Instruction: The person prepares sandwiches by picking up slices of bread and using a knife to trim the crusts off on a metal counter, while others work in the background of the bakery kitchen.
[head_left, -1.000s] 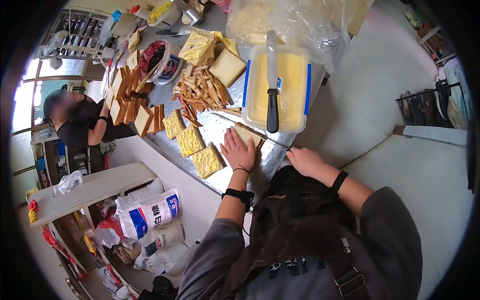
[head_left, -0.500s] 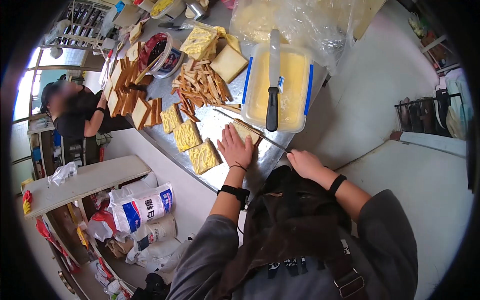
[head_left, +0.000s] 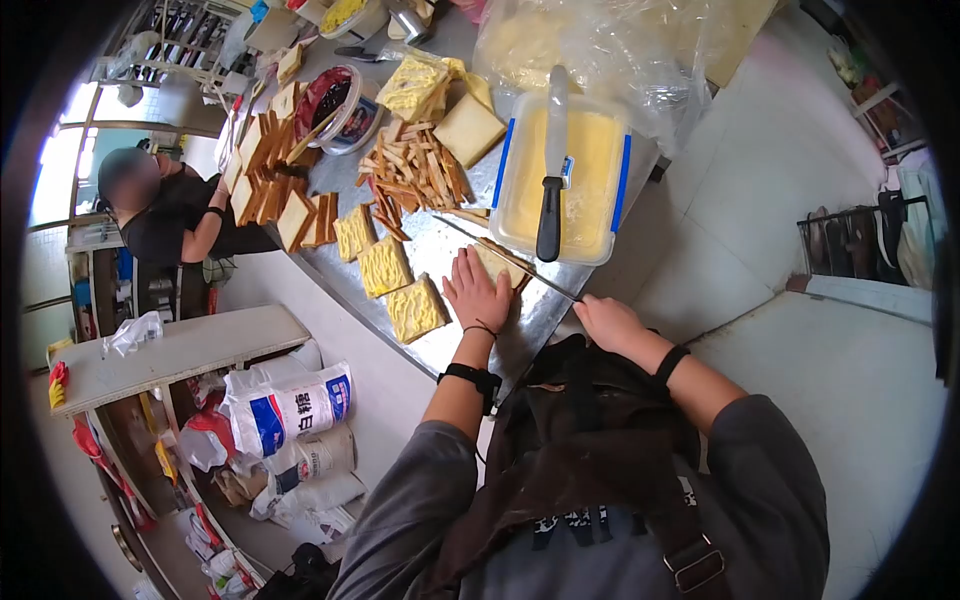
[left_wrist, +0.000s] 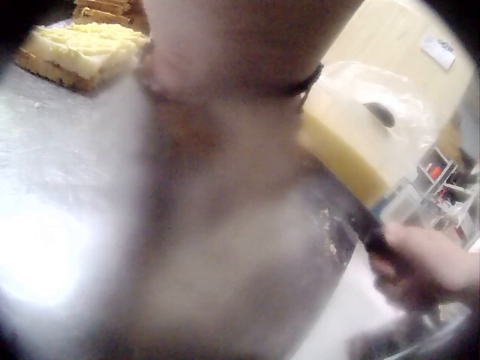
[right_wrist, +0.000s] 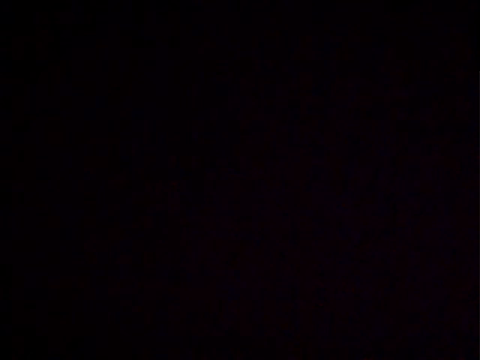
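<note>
My left hand [head_left: 476, 292] lies with straight fingers on a sandwich slab of bread [head_left: 503, 264], thumb over its near part. My right hand [head_left: 612, 325] grips the handle of a long thin knife [head_left: 540, 278]. The blade runs along the far edge of that bread, its tip pointing away to the left. In the left wrist view, the right hand [left_wrist: 424, 262] is curled round the dark knife handle [left_wrist: 367, 229]; a blurred wrist fills the middle. To the left of the left hand lie bread pieces [head_left: 415, 309] spread with yellow cream. The right wrist view is black.
A tub of yellow spread [head_left: 590, 190] with a spatula [head_left: 552, 200] across it stands just beyond the knife. Cut crusts [head_left: 415, 165] are heaped farther left, near a jam tub [head_left: 350, 120] and stacked bread [head_left: 265, 165]. Another person [head_left: 170, 210] stands at the table's left side.
The head view has shifted slightly. Both hands keep nearly the same places, with the knife still lying along the bread's far edge.
</note>
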